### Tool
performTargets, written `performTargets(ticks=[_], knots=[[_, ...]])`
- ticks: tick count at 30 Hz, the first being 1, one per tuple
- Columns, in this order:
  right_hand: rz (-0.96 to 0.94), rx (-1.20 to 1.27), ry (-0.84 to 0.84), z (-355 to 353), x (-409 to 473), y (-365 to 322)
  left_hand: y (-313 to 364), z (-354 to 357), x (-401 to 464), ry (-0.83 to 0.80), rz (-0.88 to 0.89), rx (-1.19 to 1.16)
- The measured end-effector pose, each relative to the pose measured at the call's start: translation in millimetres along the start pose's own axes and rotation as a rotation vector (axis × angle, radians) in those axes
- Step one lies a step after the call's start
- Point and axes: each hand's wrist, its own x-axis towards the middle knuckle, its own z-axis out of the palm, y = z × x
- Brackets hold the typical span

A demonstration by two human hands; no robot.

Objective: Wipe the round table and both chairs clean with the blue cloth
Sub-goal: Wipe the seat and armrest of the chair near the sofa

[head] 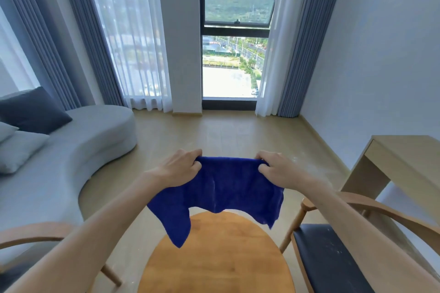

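Observation:
A blue cloth [221, 192] hangs spread out in the air above the round wooden table [221, 261]. My left hand [178, 167] grips its upper left corner and my right hand [277, 169] grips its upper right corner. The cloth's lower edge dangles over the table's far side without clearly touching it. One wooden chair with a dark seat [328, 259] stands to the right of the table. The curved wooden arm of the other chair [33, 233] shows at the lower left, partly hidden by my left forearm.
A curved grey sofa [78, 147] with cushions runs along the left. A light wooden desk [404, 157] stands against the right wall. Curtains frame a tall window [234, 31] straight ahead, with wooden floor [214, 131] between it and the table.

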Motion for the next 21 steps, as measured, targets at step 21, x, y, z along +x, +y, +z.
performTargets(ticks=[21], knots=[[-0.095, 0.103, 0.084, 45.9, 8.5, -50.9, 21.6, 12.8, 16.8, 0.106, -0.561, -0.666]])
